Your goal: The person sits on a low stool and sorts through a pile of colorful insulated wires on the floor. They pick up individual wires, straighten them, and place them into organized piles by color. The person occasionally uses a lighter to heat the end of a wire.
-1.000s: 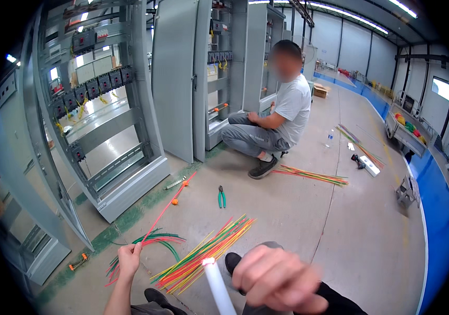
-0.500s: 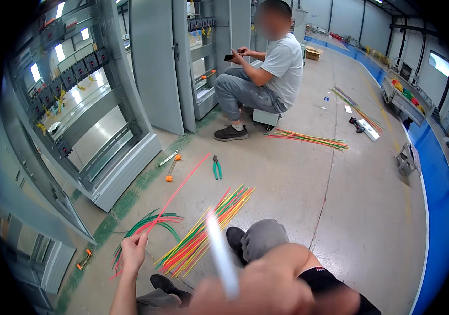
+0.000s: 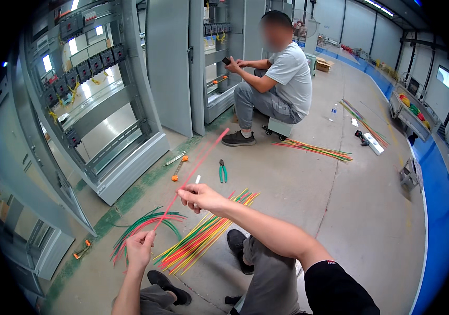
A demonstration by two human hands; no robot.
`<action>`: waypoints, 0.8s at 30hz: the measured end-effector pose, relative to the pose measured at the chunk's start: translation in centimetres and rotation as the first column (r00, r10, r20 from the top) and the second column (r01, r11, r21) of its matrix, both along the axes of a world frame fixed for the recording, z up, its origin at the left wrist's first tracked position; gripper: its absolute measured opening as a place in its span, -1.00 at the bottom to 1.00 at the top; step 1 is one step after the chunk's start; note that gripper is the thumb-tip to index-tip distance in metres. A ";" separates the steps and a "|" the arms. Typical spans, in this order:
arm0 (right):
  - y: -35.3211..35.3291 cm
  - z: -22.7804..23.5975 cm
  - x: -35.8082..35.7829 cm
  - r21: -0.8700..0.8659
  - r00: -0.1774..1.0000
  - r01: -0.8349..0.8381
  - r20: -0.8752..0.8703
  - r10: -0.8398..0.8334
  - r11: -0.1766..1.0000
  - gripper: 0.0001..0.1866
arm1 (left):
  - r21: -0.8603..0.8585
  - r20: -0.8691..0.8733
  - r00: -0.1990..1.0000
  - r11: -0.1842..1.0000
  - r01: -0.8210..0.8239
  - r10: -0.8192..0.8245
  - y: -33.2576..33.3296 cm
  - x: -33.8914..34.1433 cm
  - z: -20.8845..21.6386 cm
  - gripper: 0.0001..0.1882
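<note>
My left hand [image 3: 139, 248] is closed round the lower part of a long thin red wire [image 3: 197, 169], which slants up and away. Farther up, the thumb and fingers of my right hand [image 3: 201, 199] pinch the same wire. A short white end [image 3: 198, 179] shows just above the right fingers; the rest of that piece is hidden, and I cannot tell what it is. Beside my left hand lies a curved bunch of green and red wires [image 3: 169, 226]. Below my right forearm is a straight bundle of red, yellow and green wires [image 3: 198, 241] on the floor.
Green-handled pliers [image 3: 223, 172] and an orange-ended piece [image 3: 180, 169] lie ahead. An open grey cabinet frame [image 3: 130, 163] stands at left. Another person [image 3: 290, 73] sits on a low wheeled seat [image 3: 278, 127], holding a dark object. More wires [image 3: 316, 149] lie near them.
My right hand, blurred near the lower edge with a white stick earlier, has moved forward onto the red wire. My left hand keeps its hold. The view has shifted slightly.
</note>
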State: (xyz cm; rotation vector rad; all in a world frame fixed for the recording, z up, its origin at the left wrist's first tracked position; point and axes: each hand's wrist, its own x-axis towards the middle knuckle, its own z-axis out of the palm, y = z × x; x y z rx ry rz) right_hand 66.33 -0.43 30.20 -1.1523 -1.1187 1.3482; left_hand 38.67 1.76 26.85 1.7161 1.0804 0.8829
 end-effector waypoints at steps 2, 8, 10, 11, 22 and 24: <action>0.5 -0.7 0.3 -0.019 0.992 0.044 -0.116 -0.046 0.999 -0.66 | 0.001 -0.012 0.999 0.999 0.035 -0.035 -0.3 0.3 0.1 -0.76; 0.8 0.2 0.9 -0.051 0.973 0.066 -0.218 -0.075 0.997 -0.71 | 0.027 -0.033 0.996 0.996 0.085 -0.084 -0.4 0.2 0.9 -0.77; 0.8 0.4 1.0 -0.065 0.976 0.065 -0.204 -0.077 0.996 -0.72 | 0.087 -0.043 0.994 0.991 0.103 -0.100 -0.4 0.4 1.3 -0.77; 0.8 0.4 1.0 -0.072 0.977 0.063 -0.198 -0.076 0.995 -0.72 | 0.089 -0.024 0.997 0.993 0.078 -0.076 -0.2 0.3 1.1 -0.78; 0.8 0.1 0.5 0.032 0.976 0.097 -0.197 -0.089 0.995 -0.70 | 0.037 0.033 0.997 0.997 0.063 -0.064 0.9 1.0 1.1 -0.82; 0.9 0.4 1.3 0.073 0.966 0.157 -0.219 -0.138 0.985 -0.67 | 0.012 0.053 0.997 0.998 0.055 -0.056 1.3 0.6 0.8 -0.82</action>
